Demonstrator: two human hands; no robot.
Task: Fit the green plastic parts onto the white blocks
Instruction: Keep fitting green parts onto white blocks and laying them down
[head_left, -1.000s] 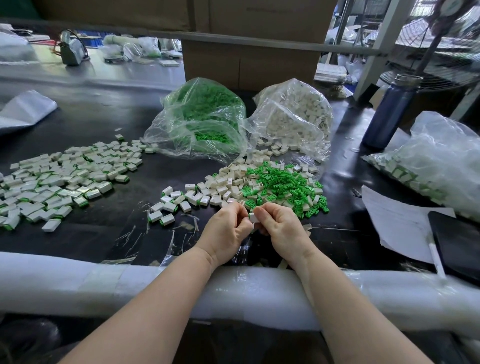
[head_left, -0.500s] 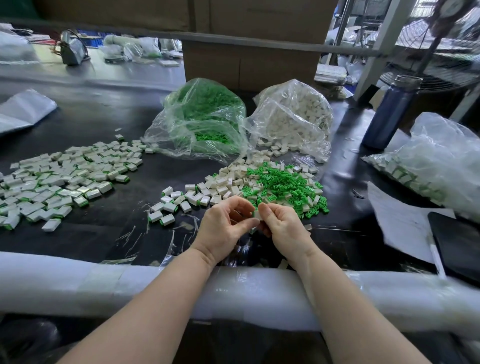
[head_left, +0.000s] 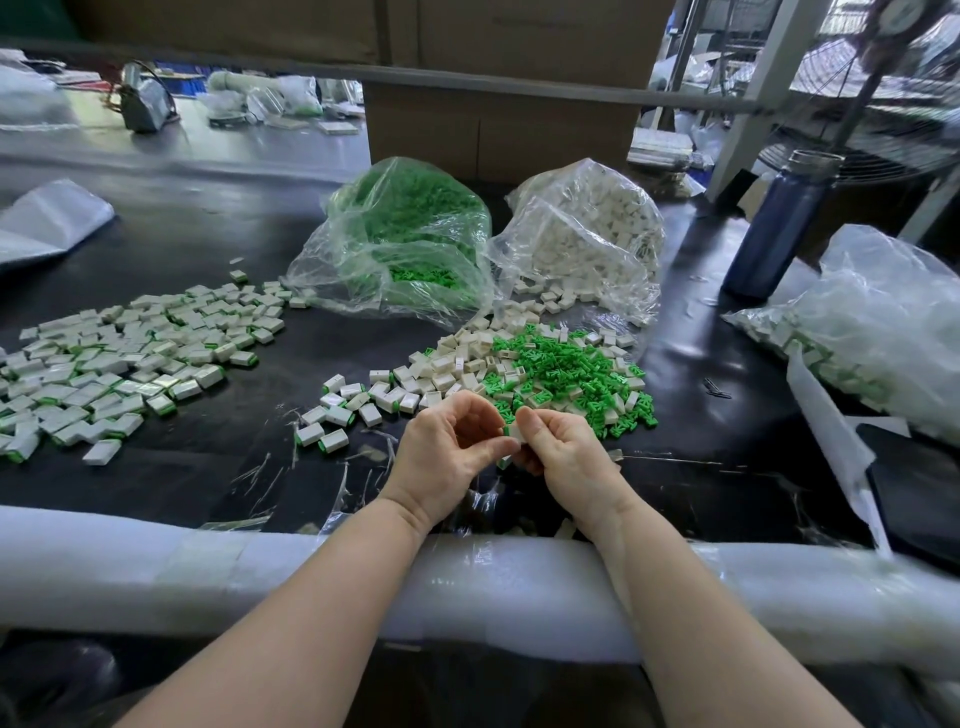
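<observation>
My left hand (head_left: 451, 451) and my right hand (head_left: 563, 449) meet just above the black table, near its front edge. Between their fingertips sits one small white block (head_left: 514, 433) with a green edge showing; both hands pinch it. Right behind the hands lies a loose heap of green plastic parts (head_left: 566, 374), mixed with bare white blocks (head_left: 452, 364). Several fitted blocks with green ends (head_left: 332, 415) lie to the left of my left hand. How far the green part sits in the held block is hidden by my fingers.
A wide spread of fitted blocks (head_left: 119, 358) covers the left. Clear bags of green parts (head_left: 400, 244) and white blocks (head_left: 587, 244) stand behind the heap. A blue bottle (head_left: 779, 223), another filled bag (head_left: 883, 322) and a dark tablet (head_left: 919, 483) are at right. A padded white rail (head_left: 156, 566) lines the front edge.
My left fingers have spread apart from a closed fist, and the white block now shows between the two hands' fingertips. Both hands stay in the same spot.
</observation>
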